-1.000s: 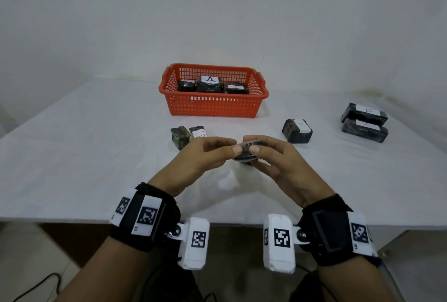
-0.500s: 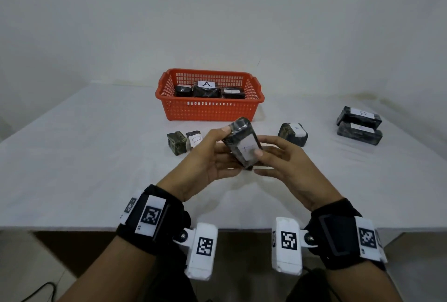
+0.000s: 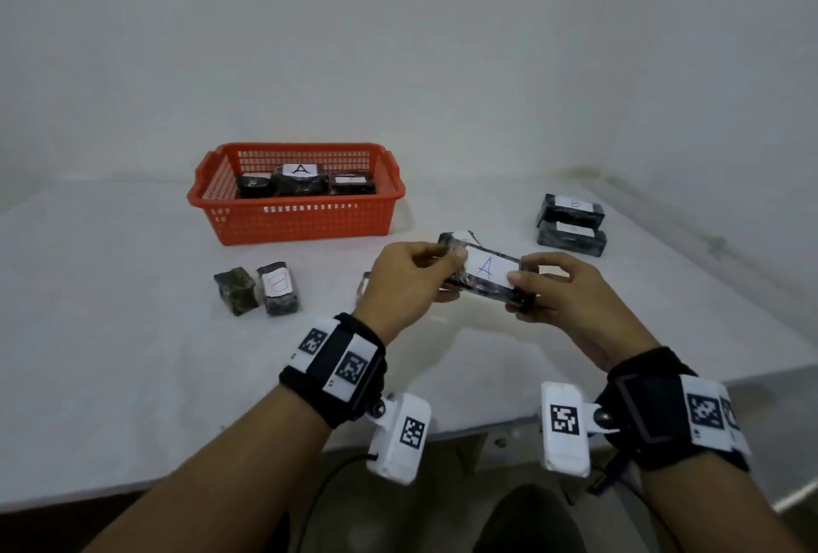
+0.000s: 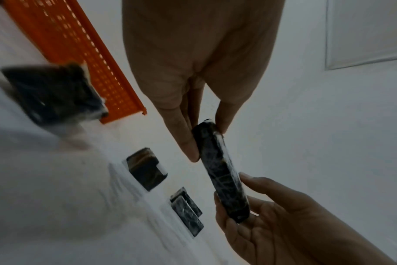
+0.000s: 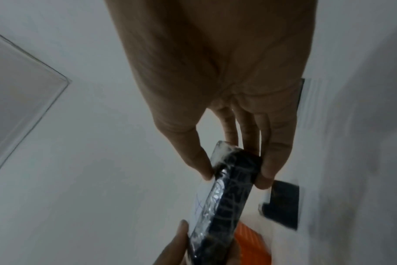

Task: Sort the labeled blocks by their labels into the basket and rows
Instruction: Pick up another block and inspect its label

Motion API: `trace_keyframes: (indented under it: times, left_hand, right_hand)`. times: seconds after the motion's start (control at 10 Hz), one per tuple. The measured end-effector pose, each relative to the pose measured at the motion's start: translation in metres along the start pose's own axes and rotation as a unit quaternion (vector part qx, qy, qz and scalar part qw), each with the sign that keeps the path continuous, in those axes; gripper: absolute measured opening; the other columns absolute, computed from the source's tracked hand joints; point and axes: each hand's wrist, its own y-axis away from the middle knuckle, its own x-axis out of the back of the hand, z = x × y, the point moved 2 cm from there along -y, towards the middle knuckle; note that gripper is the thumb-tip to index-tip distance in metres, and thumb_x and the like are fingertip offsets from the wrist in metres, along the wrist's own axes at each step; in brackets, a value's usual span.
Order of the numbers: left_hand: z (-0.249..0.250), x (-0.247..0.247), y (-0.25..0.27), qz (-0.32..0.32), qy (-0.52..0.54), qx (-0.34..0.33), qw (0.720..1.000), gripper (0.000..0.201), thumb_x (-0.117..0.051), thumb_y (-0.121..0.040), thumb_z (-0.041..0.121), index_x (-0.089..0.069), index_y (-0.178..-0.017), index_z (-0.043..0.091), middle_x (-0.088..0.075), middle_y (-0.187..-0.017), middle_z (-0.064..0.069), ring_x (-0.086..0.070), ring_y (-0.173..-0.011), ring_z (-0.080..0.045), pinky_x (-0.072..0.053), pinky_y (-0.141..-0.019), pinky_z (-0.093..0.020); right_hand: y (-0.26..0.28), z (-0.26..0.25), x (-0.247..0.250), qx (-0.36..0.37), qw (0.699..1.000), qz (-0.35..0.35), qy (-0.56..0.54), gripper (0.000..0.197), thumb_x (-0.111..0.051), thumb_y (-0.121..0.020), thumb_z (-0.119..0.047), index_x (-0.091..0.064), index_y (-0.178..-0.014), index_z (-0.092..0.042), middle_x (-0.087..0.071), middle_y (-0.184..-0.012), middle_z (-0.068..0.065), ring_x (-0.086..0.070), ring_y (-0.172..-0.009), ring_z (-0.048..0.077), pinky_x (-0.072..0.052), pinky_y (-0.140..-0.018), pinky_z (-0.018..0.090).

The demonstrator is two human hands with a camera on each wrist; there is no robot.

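A dark wrapped block (image 3: 487, 276) with a white label reading "A" is held above the table, label up. My left hand (image 3: 409, 280) pinches its left end (image 4: 206, 136) and my right hand (image 3: 553, 287) pinches its right end (image 5: 236, 165). The orange basket (image 3: 305, 220) stands behind, holding three dark blocks, one labelled "A" (image 3: 301, 174). Two small blocks (image 3: 256, 293) lie side by side left of my hands; one shows a red-marked label. A stack of two long labelled blocks (image 3: 571, 222) sits at the right.
Another small block (image 3: 460, 238) lies on the white table (image 3: 110, 309) just behind the held one, mostly hidden. The table's front edge runs close under my wrists. A white wall rises behind the basket.
The block was lifted off the table and turned from end-on to lying flat between both hands, so its "A" label now faces up. The head view has shifted left and up.
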Motion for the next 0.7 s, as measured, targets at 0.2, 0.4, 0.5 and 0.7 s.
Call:
trace_keyframes:
  times: [0.2,0.4,0.5,0.7]
  left_hand:
    - [-0.004,-0.058,-0.049,-0.072,-0.009,0.089,0.993,0.031,-0.068,-0.099,0.017,-0.072,-0.095,-0.014,-0.075,-0.097,-0.027,-0.075,-0.081,-0.036,-0.064,-0.087,-0.045]
    - [-0.004,-0.111,-0.090,-0.122,-0.041,0.125,0.984,0.009,-0.068,-0.094,0.005,-0.065,-0.096,-0.004,-0.070,-0.095,-0.019,-0.073,-0.083,-0.034,-0.065,-0.084,-0.042]
    - [-0.005,-0.133,-0.105,-0.132,-0.067,0.128,0.981,0.007,-0.065,-0.097,0.005,-0.061,-0.100,0.000,-0.067,-0.101,-0.018,-0.070,-0.083,-0.028,-0.066,-0.075,-0.034]
    - [-0.015,-0.161,-0.130,-0.106,-0.101,0.162,0.976,0.008,-0.064,-0.097,0.007,-0.061,-0.104,0.004,-0.066,-0.106,-0.014,-0.065,-0.088,-0.025,-0.063,-0.083,-0.032]
  right_hand:
    - [-0.021,-0.001,0.058,-0.034,0.998,0.056,0.000,0.032,-0.078,-0.088,-0.013,-0.069,-0.110,0.009,-0.071,-0.091,0.020,-0.072,-0.072,0.028,-0.060,-0.063,0.025]
    - [-0.044,0.008,0.103,-0.089,0.991,0.100,0.012,0.024,-0.079,-0.089,-0.016,-0.074,-0.102,0.004,-0.071,-0.095,0.019,-0.071,-0.071,0.025,-0.061,-0.060,0.024]
    - [-0.063,0.012,0.121,-0.108,0.986,0.128,-0.001,0.029,-0.081,-0.087,-0.013,-0.074,-0.108,0.005,-0.070,-0.095,0.016,-0.066,-0.072,0.024,-0.060,-0.058,0.024]
    - [-0.100,0.017,0.146,-0.126,0.976,0.170,0.047,0.036,-0.085,-0.083,-0.011,-0.073,-0.111,0.007,-0.071,-0.100,0.016,-0.065,-0.078,0.022,-0.057,-0.058,0.029]
